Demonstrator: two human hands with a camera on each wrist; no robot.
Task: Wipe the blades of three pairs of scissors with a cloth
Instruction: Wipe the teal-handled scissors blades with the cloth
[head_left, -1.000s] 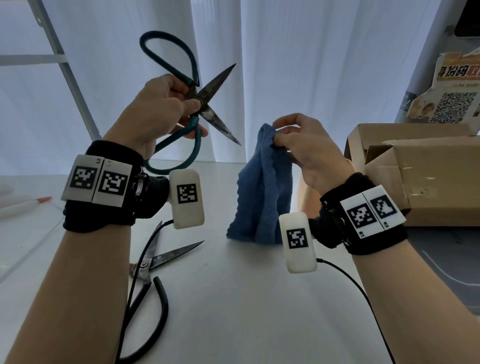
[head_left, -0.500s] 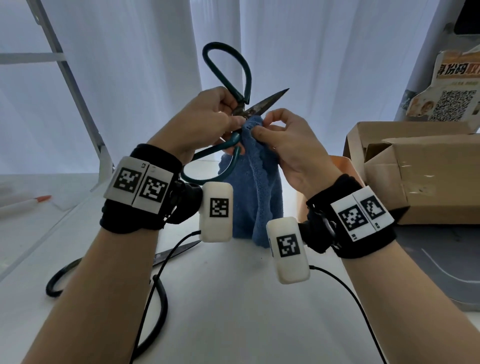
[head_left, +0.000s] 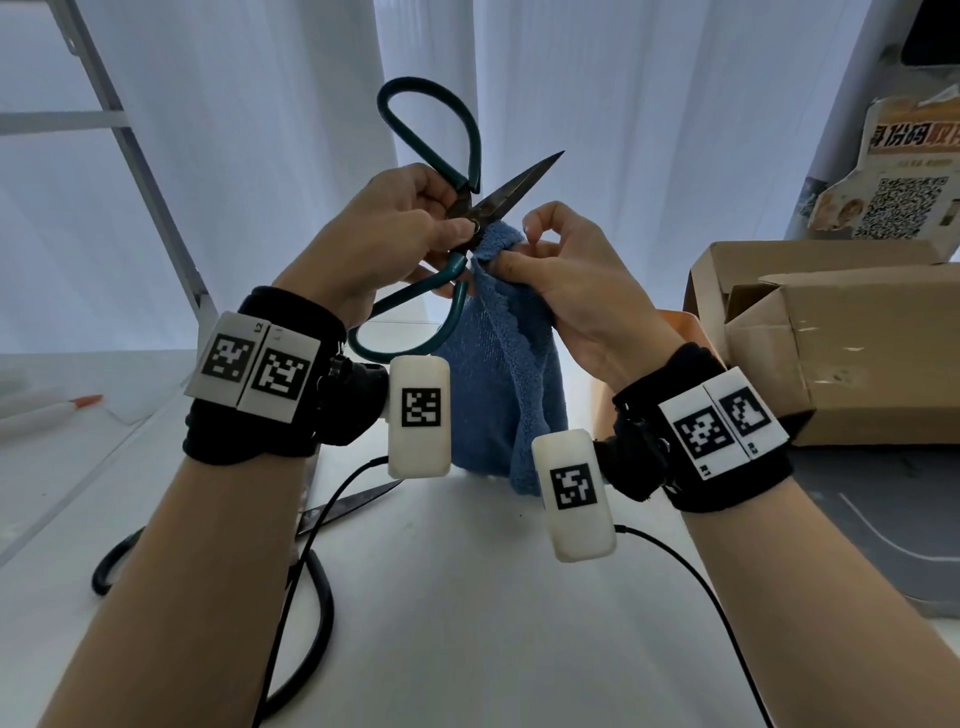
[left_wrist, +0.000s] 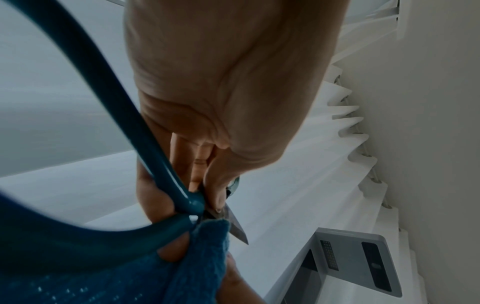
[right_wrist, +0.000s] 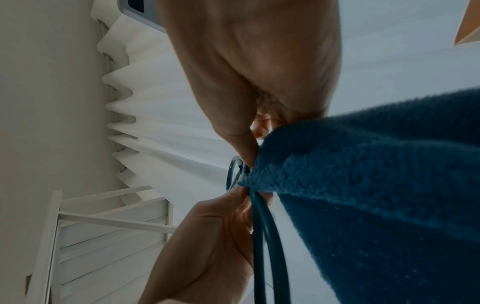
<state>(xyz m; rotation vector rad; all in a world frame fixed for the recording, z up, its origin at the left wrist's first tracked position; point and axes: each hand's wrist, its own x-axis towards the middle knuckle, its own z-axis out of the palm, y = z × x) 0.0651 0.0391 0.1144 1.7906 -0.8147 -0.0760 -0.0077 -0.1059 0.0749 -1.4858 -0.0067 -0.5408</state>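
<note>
My left hand (head_left: 415, 228) grips the teal-handled scissors (head_left: 511, 189) at the pivot, held up over the table with the blades spread open. The upper blade points up to the right; the lower blade is hidden inside the blue cloth (head_left: 498, 374). My right hand (head_left: 524, 260) pinches the top of that cloth round the lower blade, right beside the pivot, and the rest of the cloth hangs down to the table. The left wrist view shows the teal scissors (left_wrist: 155, 176) with the cloth (left_wrist: 202, 246) against a blade. In the right wrist view the cloth (right_wrist: 363, 174) meets the teal handle (right_wrist: 262, 226).
A black-handled pair of scissors (head_left: 322, 587) lies on the white table (head_left: 467, 597) at the lower left, partly behind my left forearm. An open cardboard box (head_left: 831, 338) stands at the right. A white pen with an orange tip (head_left: 52, 410) lies far left.
Both hands came together: the left hand swung the teal scissors right, and the right hand brought the cloth onto the lower blade, now pinching it next to the pivot.
</note>
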